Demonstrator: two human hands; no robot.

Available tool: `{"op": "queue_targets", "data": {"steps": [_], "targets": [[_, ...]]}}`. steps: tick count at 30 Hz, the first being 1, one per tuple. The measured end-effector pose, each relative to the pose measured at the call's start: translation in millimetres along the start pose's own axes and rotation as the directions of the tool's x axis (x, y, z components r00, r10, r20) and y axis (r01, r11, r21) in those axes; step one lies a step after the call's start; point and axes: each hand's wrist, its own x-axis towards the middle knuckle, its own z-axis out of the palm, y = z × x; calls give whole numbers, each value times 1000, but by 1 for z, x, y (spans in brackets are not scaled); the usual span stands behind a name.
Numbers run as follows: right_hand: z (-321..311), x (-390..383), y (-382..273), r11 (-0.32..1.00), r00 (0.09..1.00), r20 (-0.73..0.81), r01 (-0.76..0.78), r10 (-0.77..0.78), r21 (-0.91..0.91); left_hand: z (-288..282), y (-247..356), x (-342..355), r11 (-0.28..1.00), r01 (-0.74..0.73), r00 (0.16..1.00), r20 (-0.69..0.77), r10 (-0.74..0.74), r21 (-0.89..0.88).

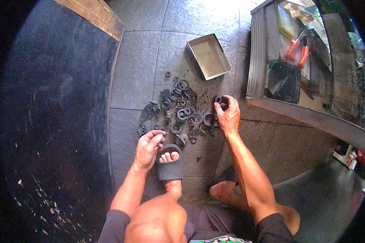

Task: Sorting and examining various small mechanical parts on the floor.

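Observation:
A loose pile of small dark metal and rubber parts (175,128), among them rings, washers and bolts, lies spread on the tiled floor in front of me. At the pile's right side, my right hand (230,116) has its thumb and fingers closed around a dark ring-shaped part (218,99). My left hand (148,149) hovers at the near left edge of the pile with thumb and fingers pinched together. Whatever its fingertips may hold is too small to make out. Dark grit is scattered around the parts.
An open shallow box (209,56) lies beyond the pile. My foot in a black slide sandal (170,170) is close by the near parts. A dark board (57,101) borders the left; at right stands a glass-topped case (267,52) with orange-handled pliers (303,56) on it.

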Motion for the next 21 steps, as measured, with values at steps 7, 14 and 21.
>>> {"op": "queue_targets", "data": {"steps": [7, 14, 21], "targets": [[2, -1, 3, 1000, 999, 48, 17, -18, 20, 2, -1, 2, 1000, -7, 1000, -4, 7, -13], [5, -1, 4, 990, 997, 33, 74, -71, -120, -1, 0, 4, 1000, -20, 1000, -19, 20, 1], [4, 0, -2, 979, 989, 48, 146, -141, -140, -2, 4, 4, 1000, -26, 999, -24, 26, 1]]}}
